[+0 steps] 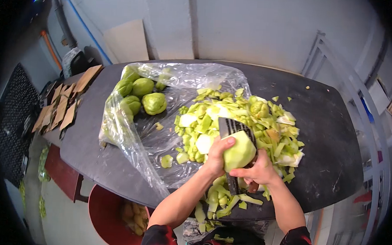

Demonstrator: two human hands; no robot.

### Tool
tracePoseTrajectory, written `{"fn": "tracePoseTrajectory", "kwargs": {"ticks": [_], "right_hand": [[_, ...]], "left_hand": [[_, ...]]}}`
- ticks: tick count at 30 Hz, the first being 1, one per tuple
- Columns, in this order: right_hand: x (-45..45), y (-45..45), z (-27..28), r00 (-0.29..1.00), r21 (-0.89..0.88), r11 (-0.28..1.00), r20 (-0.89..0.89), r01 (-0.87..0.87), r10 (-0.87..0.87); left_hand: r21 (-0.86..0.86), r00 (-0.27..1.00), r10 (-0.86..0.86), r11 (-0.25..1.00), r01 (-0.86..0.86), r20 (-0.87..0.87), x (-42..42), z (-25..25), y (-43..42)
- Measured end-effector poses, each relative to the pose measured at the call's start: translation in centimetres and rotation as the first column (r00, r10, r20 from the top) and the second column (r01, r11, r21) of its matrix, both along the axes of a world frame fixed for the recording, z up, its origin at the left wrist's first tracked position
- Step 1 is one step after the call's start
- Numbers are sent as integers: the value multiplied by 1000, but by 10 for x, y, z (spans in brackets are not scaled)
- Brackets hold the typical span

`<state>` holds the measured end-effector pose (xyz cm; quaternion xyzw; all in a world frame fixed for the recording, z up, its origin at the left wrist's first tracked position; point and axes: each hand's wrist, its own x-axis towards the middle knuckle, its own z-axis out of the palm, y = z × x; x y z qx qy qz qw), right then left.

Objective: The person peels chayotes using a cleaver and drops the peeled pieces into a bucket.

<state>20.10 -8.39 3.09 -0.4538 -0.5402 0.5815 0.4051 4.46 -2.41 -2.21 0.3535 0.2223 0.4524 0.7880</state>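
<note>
A peeled, pale green chayote [240,151] is in my left hand [217,157], whose fingers are closed round its left side with the thumb on top. My right hand [262,170] is closed on a wide dark-bladed knife [233,125], its thumb against the chayote's lower edge. The blade stands behind the chayote, partly covered by it; a bit of what looks like its brown handle shows below my right hand. Green peelings and pale chayote pieces [207,114] are heaped around and beyond my hands. More peel strips [219,200] lie at the table edge below them.
Whole unpeeled chayotes [143,87] sit in a clear plastic bag [189,76] spread over the dark table [326,141]. A red bin [102,225] with yellowish pieces inside stands below the front left edge. Cardboard pieces [70,97] lie left; a grey metal railing [355,81] stands right.
</note>
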Motion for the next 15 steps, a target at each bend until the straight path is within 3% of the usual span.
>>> {"fn": "tracePoseTrajectory", "kwargs": {"ticks": [7,15], "right_hand": [[-5,-1,-9,999,7,999,-8,42,-42],[-7,0,-12,1000,43,999,8,25,-26]], "left_hand": [[0,996,24,1000,-24,90,3,10,-4],[32,996,89,996,-89,-20,6,10,-5]]}}
